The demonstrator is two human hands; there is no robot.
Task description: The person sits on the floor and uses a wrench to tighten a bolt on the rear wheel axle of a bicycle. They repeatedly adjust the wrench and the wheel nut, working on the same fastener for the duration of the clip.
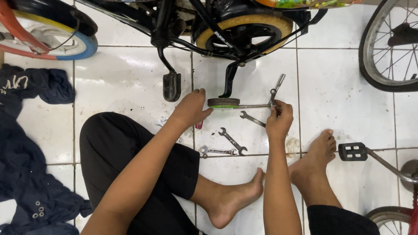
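Observation:
I sit on a white tiled floor in front of a small black bicycle (204, 26). My left hand (190, 109) rests its fingers against a small green-rimmed training wheel (223, 102) lying flat on the floor. My right hand (279, 118) is closed on the far end of the wheel's metal bracket (254, 105), where a Y-shaped socket wrench (276, 89) sticks up. Several open-end wrenches (232, 140) lie on the tiles between my hands and my bare feet (235, 196).
A black pedal (171, 85) hangs left of the training wheel. A loose pedal on a crank arm (353, 151) lies at right, near another bicycle wheel (385, 48). Dark clothing (26, 143) is piled at left. A blue-tyred wheel (65, 41) sits top left.

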